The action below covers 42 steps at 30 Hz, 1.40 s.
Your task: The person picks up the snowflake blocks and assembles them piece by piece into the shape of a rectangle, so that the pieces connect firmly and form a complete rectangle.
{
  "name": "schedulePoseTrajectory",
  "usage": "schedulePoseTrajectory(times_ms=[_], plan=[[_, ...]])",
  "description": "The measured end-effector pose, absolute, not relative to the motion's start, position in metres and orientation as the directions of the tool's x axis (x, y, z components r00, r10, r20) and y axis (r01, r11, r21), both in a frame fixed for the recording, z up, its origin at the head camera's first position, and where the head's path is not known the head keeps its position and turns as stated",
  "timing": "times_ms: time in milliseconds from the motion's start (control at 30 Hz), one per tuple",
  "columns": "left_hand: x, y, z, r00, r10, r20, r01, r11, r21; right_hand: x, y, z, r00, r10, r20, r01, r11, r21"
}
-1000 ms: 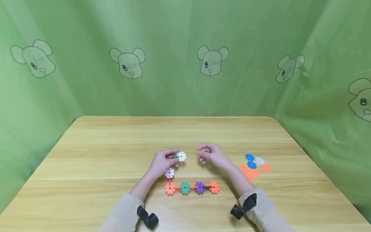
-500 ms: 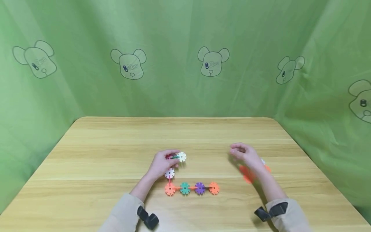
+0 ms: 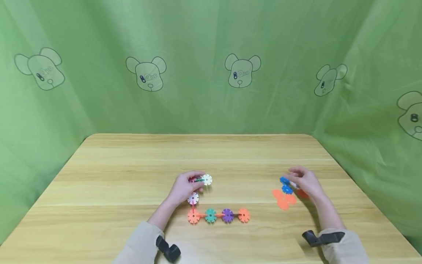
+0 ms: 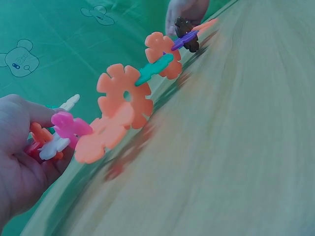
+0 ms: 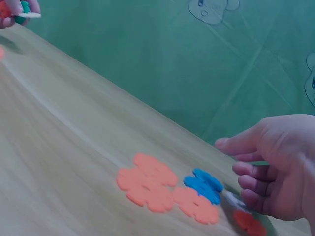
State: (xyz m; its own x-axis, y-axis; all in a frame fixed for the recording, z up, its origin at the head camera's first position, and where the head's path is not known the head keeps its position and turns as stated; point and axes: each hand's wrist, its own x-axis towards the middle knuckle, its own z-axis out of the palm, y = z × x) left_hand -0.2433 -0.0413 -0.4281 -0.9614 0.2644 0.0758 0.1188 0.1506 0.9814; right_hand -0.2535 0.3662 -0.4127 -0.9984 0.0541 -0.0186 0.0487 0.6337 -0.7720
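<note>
My left hand point(image 3: 182, 187) grips the upper part of a chain of slotted snowflake discs, its thumb and fingers around a reddish piece and a green piece. Out past the fingertips sticks a white disc point(image 3: 207, 179). Below the hand the chain turns a corner at an orange disc point(image 3: 193, 216) and runs right through a teal disc point(image 3: 210, 215) and a purple disc point(image 3: 227, 215). In the left wrist view a pink disc point(image 4: 69, 129) stands beside the thumb. My right hand point(image 5: 283, 169), fingers loosely bent and holding nothing, hovers over blue discs point(image 5: 203, 186) and a white disc point(image 5: 235, 200).
Several loose orange discs point(image 5: 147, 184) lie flat on the wooden table point(image 3: 132, 157) near the right hand. A green curtain point(image 3: 197, 102) with bear-head prints hangs behind and along both sides. Each sleeve carries a black strapped camera point(image 3: 169, 252).
My right hand has swept right from beside the chain's white end to over the loose discs. The left hand keeps its hold, and the chain has not moved.
</note>
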Motion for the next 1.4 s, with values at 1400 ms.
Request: schedulePoseTrajectory(times_ms=[1400], plan=[[-0.243,-0.043,-0.427,-0.962,0.259,0.089,0.135,0.165,0.977,-0.261,0.302,-0.399,-0.992,-0.117,0.039,-0.107,0.655,-0.748]])
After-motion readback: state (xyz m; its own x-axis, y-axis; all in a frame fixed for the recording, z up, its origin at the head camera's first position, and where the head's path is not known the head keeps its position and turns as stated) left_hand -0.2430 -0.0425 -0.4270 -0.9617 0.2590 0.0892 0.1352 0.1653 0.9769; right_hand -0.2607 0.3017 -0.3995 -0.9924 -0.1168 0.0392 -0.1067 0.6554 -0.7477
